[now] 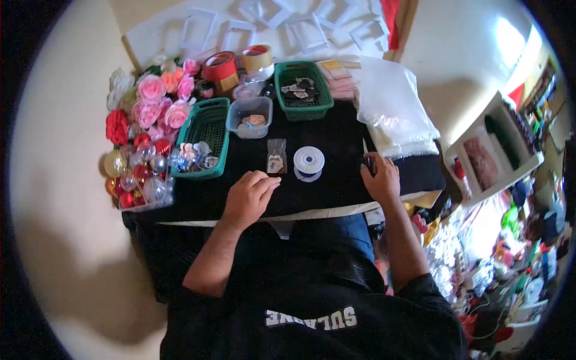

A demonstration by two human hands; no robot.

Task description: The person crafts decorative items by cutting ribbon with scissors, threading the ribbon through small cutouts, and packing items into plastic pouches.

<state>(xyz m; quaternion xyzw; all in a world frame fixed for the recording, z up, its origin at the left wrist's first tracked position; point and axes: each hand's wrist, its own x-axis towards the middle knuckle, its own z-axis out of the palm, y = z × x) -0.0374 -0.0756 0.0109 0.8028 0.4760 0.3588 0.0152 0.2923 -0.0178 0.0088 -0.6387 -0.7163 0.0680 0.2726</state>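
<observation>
The head camera shows the left hand (249,195) loosely curled, fingertips close together, just beside a small clear packet (276,157) lying flat left of a white spool (318,159); whether it pinches anything, I cannot tell. The right hand (383,177) has half-bent fingers at a dark thing (367,162), perhaps scissors; how firmly it is gripped is unclear. Handling the packet well probably means a light touch along its edges, so the contents do not shift, with the dark thing turned away from the left hand. On the black work surface (345,129), green baskets (306,113), a clear tub (241,132) and tape rolls (219,63) stand farther back. Flowers (151,89) and baubles (141,173) crowd the left end, plastic bags (393,96) the right. White frames (315,49) lie beyond; a jumble of goods (486,264) fills the room's right side.
</observation>
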